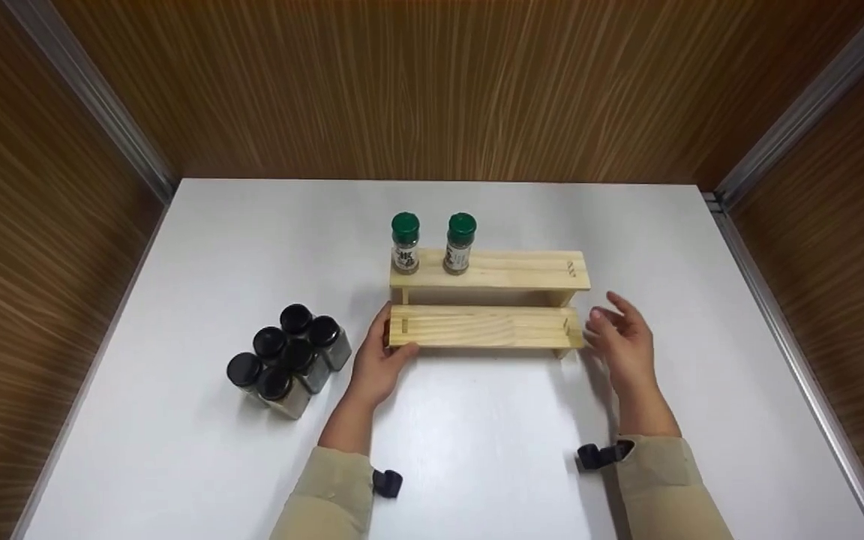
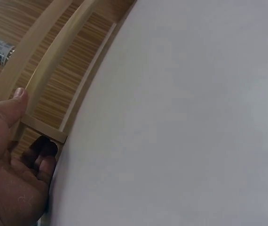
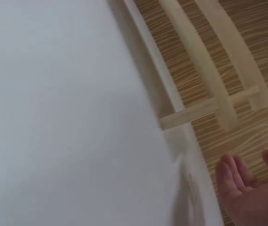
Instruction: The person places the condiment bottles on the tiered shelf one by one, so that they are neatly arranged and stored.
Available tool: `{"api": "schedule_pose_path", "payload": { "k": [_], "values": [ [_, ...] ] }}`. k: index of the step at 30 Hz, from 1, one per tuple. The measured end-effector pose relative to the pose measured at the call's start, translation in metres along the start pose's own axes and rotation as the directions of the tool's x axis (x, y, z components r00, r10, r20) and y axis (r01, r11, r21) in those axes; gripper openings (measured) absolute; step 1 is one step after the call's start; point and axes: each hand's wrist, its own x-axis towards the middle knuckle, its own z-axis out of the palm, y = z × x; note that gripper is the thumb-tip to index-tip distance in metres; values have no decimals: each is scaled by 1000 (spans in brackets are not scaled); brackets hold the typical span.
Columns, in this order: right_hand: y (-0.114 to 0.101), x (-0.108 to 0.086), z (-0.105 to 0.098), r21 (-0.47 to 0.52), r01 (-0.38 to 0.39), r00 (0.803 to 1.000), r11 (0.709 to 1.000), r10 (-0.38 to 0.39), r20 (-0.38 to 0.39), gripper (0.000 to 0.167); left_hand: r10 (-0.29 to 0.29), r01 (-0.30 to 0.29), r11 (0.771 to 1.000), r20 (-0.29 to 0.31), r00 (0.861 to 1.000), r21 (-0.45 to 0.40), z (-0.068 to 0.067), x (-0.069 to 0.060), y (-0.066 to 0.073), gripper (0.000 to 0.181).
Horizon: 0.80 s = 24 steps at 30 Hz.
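Observation:
A two-step wooden rack (image 1: 488,328) stands mid-table in the head view. My left hand (image 1: 377,369) grips the left end of its lower step, thumb on the front edge; in the left wrist view the fingers (image 2: 44,165) curl round that end. Just off the rack's right end is my right hand (image 1: 625,352), fingers loosely bent and holding nothing; the right wrist view shows a gap between this hand (image 3: 254,193) and the rack (image 3: 202,61). Two green-capped jars (image 1: 405,244) (image 1: 460,244) stand upright on the upper step, towards its left.
Several black-capped jars (image 1: 298,354) stand grouped on the white table (image 1: 477,450), left of my left hand. Wood-grain panels (image 1: 432,90) rise behind the table and at both sides.

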Motion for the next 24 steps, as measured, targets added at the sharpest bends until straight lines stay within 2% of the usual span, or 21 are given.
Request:
{"api": "schedule_pose_path", "payload": {
  "k": [3, 8, 19, 24],
  "values": [
    [6, -1, -1, -54, -51, 994, 997, 56, 96, 63, 4, -4, 1000, 14, 1000, -13, 2, 0, -2, 83],
    [10, 0, 0, -102, -29, 980, 994, 48, 194, 66, 5, -5, 1000, 9, 1000, -10, 2, -1, -4, 83],
    [17, 2, 5, -116, 53, 963, 992, -20, 270, 62, -2, 1, 999, 18, 1000, 49, 0, 1, -5, 83],
    [19, 3, 6, -150, 60, 960, 987, -16, 278, 59, 23, -23, 998, 7, 1000, 55, -1, 2, -5, 82]
  ]
}}
